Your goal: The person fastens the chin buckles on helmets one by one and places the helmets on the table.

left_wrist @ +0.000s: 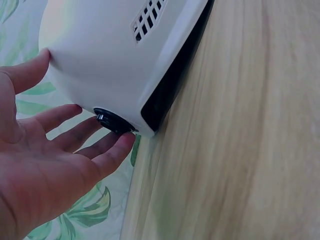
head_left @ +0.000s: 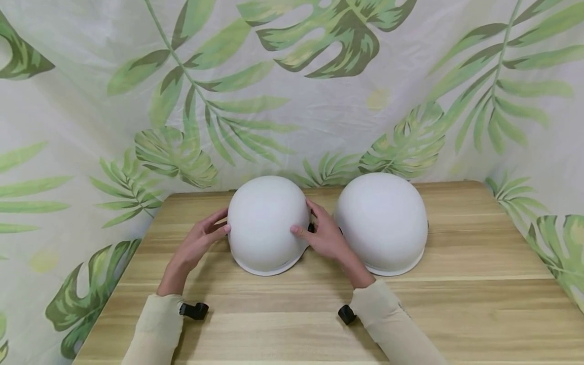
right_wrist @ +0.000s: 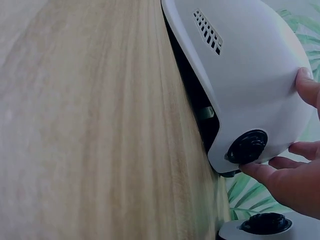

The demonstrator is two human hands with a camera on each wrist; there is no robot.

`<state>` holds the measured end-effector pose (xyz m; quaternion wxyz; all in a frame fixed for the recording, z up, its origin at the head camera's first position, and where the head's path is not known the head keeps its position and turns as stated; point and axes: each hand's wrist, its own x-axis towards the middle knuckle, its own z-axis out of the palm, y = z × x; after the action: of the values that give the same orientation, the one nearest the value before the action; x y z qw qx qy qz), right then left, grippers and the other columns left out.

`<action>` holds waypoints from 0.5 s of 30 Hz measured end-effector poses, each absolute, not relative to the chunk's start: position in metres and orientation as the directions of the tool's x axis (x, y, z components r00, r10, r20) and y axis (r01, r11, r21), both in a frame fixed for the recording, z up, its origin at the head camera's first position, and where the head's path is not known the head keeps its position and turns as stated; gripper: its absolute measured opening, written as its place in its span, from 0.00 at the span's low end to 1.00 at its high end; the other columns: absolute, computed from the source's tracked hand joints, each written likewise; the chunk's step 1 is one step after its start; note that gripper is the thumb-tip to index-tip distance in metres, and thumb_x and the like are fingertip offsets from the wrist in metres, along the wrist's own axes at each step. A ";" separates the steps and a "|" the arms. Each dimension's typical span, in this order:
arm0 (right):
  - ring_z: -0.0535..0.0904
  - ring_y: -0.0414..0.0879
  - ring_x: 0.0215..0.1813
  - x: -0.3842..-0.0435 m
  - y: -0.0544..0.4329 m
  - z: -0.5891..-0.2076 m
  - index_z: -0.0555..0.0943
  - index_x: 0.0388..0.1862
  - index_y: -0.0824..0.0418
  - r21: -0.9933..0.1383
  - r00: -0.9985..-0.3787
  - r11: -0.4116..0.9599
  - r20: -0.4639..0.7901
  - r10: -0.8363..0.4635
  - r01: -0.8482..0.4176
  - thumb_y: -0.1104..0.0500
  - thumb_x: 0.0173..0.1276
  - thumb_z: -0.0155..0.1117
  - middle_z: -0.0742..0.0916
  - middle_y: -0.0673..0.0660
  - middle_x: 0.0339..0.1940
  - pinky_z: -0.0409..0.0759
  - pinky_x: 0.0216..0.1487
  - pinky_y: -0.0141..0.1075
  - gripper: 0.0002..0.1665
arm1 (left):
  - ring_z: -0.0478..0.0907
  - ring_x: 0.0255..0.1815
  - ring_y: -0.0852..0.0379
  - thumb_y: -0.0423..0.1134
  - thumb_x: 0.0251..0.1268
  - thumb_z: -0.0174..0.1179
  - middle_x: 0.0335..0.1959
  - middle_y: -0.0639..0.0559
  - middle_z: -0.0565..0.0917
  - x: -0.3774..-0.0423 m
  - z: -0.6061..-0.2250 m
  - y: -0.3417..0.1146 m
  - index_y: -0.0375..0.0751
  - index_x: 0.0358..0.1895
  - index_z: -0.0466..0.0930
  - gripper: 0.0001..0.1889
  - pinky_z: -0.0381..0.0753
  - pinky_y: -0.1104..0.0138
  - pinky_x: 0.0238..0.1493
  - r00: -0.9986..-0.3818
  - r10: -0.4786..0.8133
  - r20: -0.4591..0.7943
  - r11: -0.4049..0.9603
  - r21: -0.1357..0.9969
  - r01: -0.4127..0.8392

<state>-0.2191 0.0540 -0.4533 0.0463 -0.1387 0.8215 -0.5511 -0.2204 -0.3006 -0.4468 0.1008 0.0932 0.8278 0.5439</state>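
Two white hard-shell helmets sit dome up on the wooden table, side by side. Against the near left helmet (head_left: 269, 223), my left hand (head_left: 199, 244) touches the left side with thumb and fingertips spread. Its little finger reaches a black round knob (left_wrist: 114, 121) low on the shell. On the opposite side is my right hand (head_left: 326, 235), its thumb on the dome and other fingertips against the side by another black knob (right_wrist: 247, 146). Slotted vents (right_wrist: 208, 31) show in the shell above the rim. The right helmet (head_left: 382, 223) stands close beyond my right hand.
The wooden table (head_left: 274, 324) ends at a back edge just behind the helmets. A leaf-patterned cloth (head_left: 319, 101) hangs behind it and along both sides. Black wrist cameras (head_left: 194, 311) stick out from my beige sleeves (head_left: 157, 324).
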 end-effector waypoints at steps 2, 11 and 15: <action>0.60 0.59 0.87 -0.219 0.054 -0.454 0.54 0.88 0.58 -0.914 -0.957 0.361 0.086 -0.278 -0.187 0.47 0.73 0.74 0.63 0.62 0.87 0.72 0.78 0.58 0.55 | 0.59 0.85 0.34 0.48 0.83 0.58 0.86 0.40 0.59 -0.220 -0.446 -0.299 0.45 0.86 0.56 0.36 0.62 0.37 0.80 -0.964 0.258 -0.063 0.396 0.917 0.046; 0.63 0.62 0.86 -0.219 0.052 -0.456 0.54 0.89 0.55 -0.933 -0.952 0.309 0.091 -0.293 -0.184 0.47 0.73 0.74 0.63 0.60 0.88 0.74 0.76 0.60 0.55 | 0.61 0.84 0.36 0.48 0.83 0.57 0.87 0.47 0.60 -0.217 -0.438 -0.296 0.50 0.85 0.59 0.34 0.72 0.78 0.66 -0.977 0.210 0.028 0.415 0.903 0.114; 0.62 0.64 0.86 -0.218 0.052 -0.455 0.53 0.89 0.54 -0.942 -0.950 0.286 0.085 -0.302 -0.175 0.46 0.73 0.74 0.62 0.59 0.88 0.74 0.76 0.60 0.55 | 0.62 0.83 0.36 0.46 0.83 0.57 0.87 0.46 0.60 -0.217 -0.437 -0.293 0.49 0.85 0.60 0.33 0.74 0.83 0.60 -0.979 0.197 0.051 0.379 0.917 0.124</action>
<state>-0.2176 0.0525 -0.4548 0.0547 -0.1491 0.8000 -0.5786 -0.2168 -0.2926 -0.4372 0.0335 0.0967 0.8296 0.5489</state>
